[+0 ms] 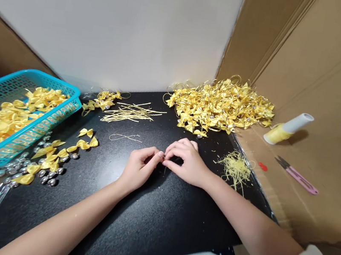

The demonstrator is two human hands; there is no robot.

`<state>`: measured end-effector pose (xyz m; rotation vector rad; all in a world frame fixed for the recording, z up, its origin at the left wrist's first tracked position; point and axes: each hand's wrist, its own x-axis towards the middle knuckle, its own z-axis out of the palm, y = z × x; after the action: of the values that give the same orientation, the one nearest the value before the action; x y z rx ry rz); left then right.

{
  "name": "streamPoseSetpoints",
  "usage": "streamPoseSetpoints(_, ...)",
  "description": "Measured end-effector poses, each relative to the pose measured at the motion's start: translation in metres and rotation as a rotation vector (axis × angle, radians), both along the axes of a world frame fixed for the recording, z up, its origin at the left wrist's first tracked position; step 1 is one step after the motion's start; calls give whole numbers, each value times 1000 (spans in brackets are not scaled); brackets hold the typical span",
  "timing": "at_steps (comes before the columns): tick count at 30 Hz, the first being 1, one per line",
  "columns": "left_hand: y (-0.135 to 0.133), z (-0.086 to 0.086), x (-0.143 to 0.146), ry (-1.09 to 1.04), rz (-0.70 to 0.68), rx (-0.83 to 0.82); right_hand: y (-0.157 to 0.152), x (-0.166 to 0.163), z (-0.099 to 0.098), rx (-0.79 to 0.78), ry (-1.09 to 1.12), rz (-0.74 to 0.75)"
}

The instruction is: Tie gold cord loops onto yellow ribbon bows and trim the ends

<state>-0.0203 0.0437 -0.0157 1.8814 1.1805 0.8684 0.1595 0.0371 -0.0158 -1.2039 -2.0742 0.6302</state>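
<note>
So my left hand (144,165) and right hand (187,161) pinch this thin strand (165,169), probably super light, bendy, best held fingertip-style; bows (222,107) around 1 o'clock.

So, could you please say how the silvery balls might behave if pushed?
The silvery balls would probably roll, being rounded and seemingly loose on the black tabletop. Their shiny surfaces might feel slippery, and their small size suggests little weight.
</note>
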Motion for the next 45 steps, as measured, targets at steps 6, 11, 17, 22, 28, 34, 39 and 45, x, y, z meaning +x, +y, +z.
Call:
streamPoseSetpoints(6, 1, -2, -2, 23, 96, 3, -1, 6, 6, 125, 45, -91)
streamPoseSetpoints(11, 1, -2, -3, 28, 119, 1, 0, 7, 6, 245, 38, -117)
streamPoseSetpoints(17, 1, -2, -3, 51, 123, -3, -1, 7, 6, 301, 10, -135)
streamPoseSetpoints(22, 2, -2, -4, 76, 136, 10, 0, 8, 5, 313, 8, -154)
streamPoseSetpoints(28, 5, 1, -6, 136, 167, 47, 1, 10, 4, 320, 16, -171)
streamPoseSetpoints(34, 8, 5, -8, 176, 184, 65, 1, 12, 6, 315, -25, -180)
streamPoseSetpoints(39, 16, 9, -15, 165, 204, 59, 3, 18, 10, 317, -93, -176)
streamPoseSetpoints(45, 31, 10, -35, 30, 225, 11, 8, 31, 16, 354, -57, -264)
